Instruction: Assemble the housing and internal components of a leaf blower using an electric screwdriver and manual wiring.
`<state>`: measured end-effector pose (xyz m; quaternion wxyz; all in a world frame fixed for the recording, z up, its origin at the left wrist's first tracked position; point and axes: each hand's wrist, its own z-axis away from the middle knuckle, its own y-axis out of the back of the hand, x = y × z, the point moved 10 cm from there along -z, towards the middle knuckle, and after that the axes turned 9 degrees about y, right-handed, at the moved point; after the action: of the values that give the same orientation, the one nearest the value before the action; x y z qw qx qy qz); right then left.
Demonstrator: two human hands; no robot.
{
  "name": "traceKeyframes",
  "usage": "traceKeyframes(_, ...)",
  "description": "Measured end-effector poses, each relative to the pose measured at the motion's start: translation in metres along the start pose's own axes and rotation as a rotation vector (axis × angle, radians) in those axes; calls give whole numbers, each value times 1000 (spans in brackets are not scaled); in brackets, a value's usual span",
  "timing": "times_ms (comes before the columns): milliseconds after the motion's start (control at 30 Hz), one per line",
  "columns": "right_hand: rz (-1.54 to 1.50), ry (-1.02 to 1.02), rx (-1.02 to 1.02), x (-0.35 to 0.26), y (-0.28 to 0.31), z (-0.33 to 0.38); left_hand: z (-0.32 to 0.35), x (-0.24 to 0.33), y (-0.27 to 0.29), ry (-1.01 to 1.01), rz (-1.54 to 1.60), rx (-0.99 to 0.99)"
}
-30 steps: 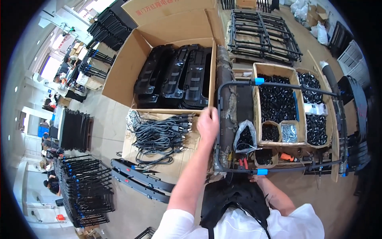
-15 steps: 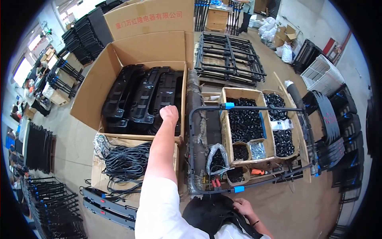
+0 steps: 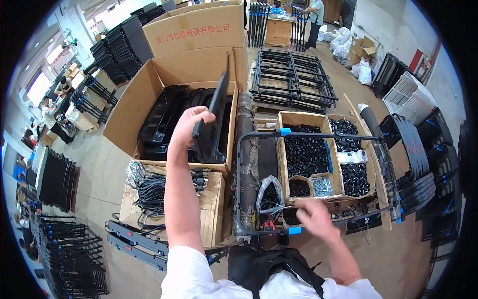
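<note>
My left hand (image 3: 191, 124) is closed on the near end of a long black plastic panel (image 3: 220, 99), which stands on edge and tilts up over a large cardboard box (image 3: 122, 112). More black panels (image 3: 164, 114) lie inside that box. To the right, my right hand (image 3: 317, 219) hovers above the near side of a black tubular frame (image 3: 241, 189); its fingers look apart, a little blurred, with nothing seen in them. Blue clips (image 3: 295, 230) sit on the frame. Under the frame, a divided cardboard tray (image 3: 280, 164) holds small black parts and silver screws (image 3: 322, 187).
Black cables (image 3: 152, 192) lie on a carton left of my left forearm. A clear bag of black parts (image 3: 270, 194) is by the tray. Stacked black frames (image 3: 294, 79) lie beyond the bench. Other people (image 3: 314, 22) stand far off. Black panels stack at right (image 3: 411, 144).
My left hand, earlier reaching into the box, has lifted a black panel and come back to the left. My right hand has moved up from my waist to above the frame's near edge.
</note>
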<state>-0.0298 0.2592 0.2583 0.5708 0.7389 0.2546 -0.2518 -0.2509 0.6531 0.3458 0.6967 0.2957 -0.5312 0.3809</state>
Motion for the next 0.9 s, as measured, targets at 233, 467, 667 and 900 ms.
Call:
traceKeyframes(233,322,308,419,-76,138,-97,176,9,-133,48,64,-372)
traceKeyframes(467,-154,218,-277,-9,50,-75,220,-17,-138,-348,775,-314)
traceKeyframes(667,-977,-164,16,46,-66,-63,191,-257,-57,81,642,360)
traceKeyframes(900,-725,-514,138,111,-199,-67,205,-344,-93,168,385,492)
